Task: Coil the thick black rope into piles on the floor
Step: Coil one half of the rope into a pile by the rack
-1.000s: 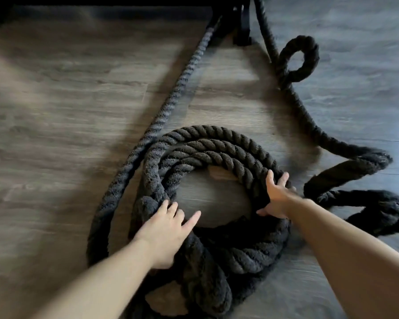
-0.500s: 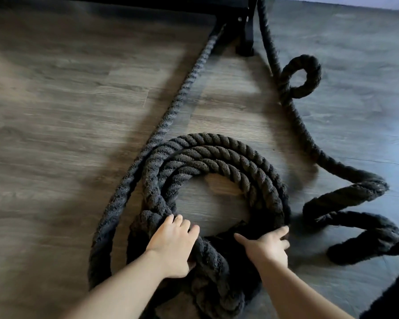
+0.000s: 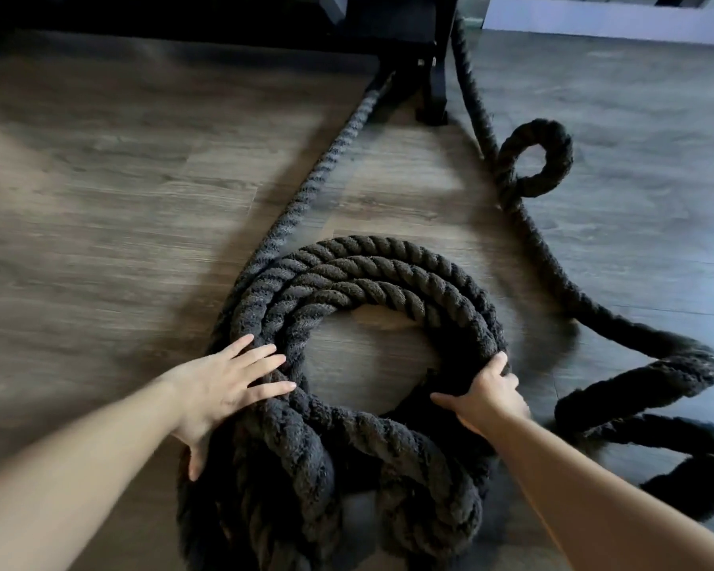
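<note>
A thick black rope lies in a round coil [image 3: 372, 274] of several turns on the wood floor in front of me, heaped higher at its near side. My left hand [image 3: 223, 389] lies flat on the coil's left side, fingers spread across the strands, thumb down by the floor. My right hand [image 3: 487, 397] grips the coil's right side, fingers curled over the outer strands. One straight length [image 3: 326, 166] runs from the coil's left side to the back. A second length [image 3: 553, 282] snakes down the right with a small loop [image 3: 541, 162] and loose bends [image 3: 644, 389].
A black metal frame foot [image 3: 429, 72] stands at the back centre where both rope lengths meet. A dark low edge runs along the back left. A white baseboard [image 3: 611, 18] shows at the back right. Bare wood floor [image 3: 100, 224] spreads to the left.
My right hand moved from the coil's far right rim down to its near right side and closed over the strands. My left hand slid to the coil's left edge. The view tilted up.
</note>
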Demonstrator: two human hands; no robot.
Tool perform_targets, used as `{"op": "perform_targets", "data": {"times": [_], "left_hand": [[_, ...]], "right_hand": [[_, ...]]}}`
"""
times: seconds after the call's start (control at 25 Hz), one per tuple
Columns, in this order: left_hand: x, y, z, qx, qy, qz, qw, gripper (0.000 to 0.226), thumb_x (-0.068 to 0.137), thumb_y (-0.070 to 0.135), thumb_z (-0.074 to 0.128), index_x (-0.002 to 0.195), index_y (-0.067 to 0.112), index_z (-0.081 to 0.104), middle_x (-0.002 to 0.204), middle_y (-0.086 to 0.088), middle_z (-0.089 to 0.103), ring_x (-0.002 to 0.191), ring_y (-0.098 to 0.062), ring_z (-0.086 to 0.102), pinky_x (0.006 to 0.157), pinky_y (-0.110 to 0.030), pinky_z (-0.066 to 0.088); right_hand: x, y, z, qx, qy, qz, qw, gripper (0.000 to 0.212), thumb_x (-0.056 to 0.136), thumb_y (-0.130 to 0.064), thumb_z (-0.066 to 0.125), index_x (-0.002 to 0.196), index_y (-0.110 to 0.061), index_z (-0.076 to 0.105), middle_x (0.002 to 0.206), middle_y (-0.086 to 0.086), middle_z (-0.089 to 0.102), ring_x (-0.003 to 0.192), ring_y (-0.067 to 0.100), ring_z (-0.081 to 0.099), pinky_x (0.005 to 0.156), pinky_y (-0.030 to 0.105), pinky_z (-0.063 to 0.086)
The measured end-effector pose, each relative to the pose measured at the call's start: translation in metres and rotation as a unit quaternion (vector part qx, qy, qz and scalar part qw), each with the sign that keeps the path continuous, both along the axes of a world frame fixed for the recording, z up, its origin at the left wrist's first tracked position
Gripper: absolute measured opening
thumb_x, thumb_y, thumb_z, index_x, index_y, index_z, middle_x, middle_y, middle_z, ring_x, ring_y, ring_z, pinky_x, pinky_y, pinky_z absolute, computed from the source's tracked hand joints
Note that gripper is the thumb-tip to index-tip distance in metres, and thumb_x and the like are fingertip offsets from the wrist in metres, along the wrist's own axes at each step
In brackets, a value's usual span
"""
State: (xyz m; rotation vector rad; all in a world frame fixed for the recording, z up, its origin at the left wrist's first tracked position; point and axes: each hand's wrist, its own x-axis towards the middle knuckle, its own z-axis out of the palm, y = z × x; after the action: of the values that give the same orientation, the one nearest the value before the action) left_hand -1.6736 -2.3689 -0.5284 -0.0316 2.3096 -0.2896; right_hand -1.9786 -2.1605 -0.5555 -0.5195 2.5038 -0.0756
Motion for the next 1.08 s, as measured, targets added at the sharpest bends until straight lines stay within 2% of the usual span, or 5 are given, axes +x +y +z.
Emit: {"op": "perform_targets", "data": {"times": [0.24,0.4,0.6,0.76,1.08], "left_hand": [[-0.008,0.013,-0.024,-0.129,0.053,0.086,0.987,0.14,0.08,0.053,0.066,0.117,0.005,-0.06,0.156,-0.019,0.0,0.145,-0.034,0.0,0.118,-0.054,-0.002],[-0.006,0.013,-0.023,-0.131,0.057,0.082,0.986,0.145,0.067,0.087,0.052,0.126,0.007,-0.054,0.159,-0.021,-0.002,0.145,-0.038,-0.002,0.117,-0.056,-0.005],[-0.002,-0.01,0.003,-0.03,-0.034,0.044,0.998,0.175,0.033,0.09,0.069,0.133,0.008,-0.049,0.153,-0.028,-0.031,0.145,-0.039,-0.023,0.117,-0.055,-0.011],[0.01,-0.009,-0.009,-0.054,-0.013,0.046,0.997,0.172,0.038,0.089,0.068,0.131,0.007,-0.051,0.142,-0.031,-0.045,0.135,-0.043,-0.039,0.114,-0.058,-0.016],[-0.036,0.017,-0.025,-0.121,0.092,0.252,0.956,0.144,0.061,0.09,0.046,0.144,-0.002,-0.028,0.157,-0.023,0.005,0.145,-0.038,0.005,0.107,-0.063,0.031]], "right_hand": [[-0.005,0.01,0.016,-0.205,-0.07,-0.198,0.956,0.121,0.068,-0.075,0.065,0.154,-0.011,0.009,0.153,0.019,0.028,0.137,0.035,0.036,0.111,0.044,0.034],[0.056,0.041,0.006,-0.178,-0.159,-0.339,0.91,0.119,0.061,-0.081,0.066,0.146,-0.006,0.03,0.144,0.02,0.041,0.13,0.035,0.045,0.108,0.043,0.037],[0.019,0.011,-0.017,-0.178,-0.175,-0.273,0.929,0.116,0.023,-0.09,0.068,0.105,-0.008,0.068,0.106,0.011,0.068,0.091,0.031,0.067,0.085,0.045,0.057],[-0.005,-0.014,-0.012,-0.213,-0.2,-0.221,0.93,0.076,0.051,-0.066,0.082,0.098,-0.008,0.068,0.095,0.009,0.071,0.082,0.03,0.07,0.08,0.045,0.059],[-0.049,-0.039,0.028,-0.189,-0.05,-0.112,0.974,0.09,0.084,-0.072,0.049,0.147,-0.01,0.032,0.142,0.018,0.042,0.125,0.033,0.048,0.101,0.04,0.041]]}}
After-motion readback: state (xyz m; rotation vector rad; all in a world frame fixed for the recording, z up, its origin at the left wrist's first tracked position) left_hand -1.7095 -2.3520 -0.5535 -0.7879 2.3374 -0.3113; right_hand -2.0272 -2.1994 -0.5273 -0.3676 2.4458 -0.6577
